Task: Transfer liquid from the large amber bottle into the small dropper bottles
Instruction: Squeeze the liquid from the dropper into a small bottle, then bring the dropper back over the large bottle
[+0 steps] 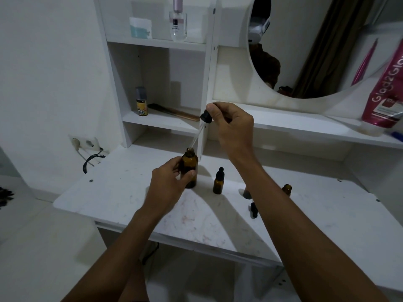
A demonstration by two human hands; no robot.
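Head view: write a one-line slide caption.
Left hand grips the large amber glass bottle while right hand holds a black-capped glass dropper at its mouth.

Dark amber-brown for the large bottle [189, 171]. Just right of it, same amber on a small dropper bottle [218, 185], capped black. Above it, black bulb on a clear dropper [206, 117]. Beneath it, white tabletop [196, 221], faint reddish veining. Far right, glossy pink tube [386, 90], white lettering. Behind-left, yellow can [142, 105], grey cap.

Left hand [168, 182] and right hand [231, 125] are bare, forearms likewise (uncovered as far as they show).
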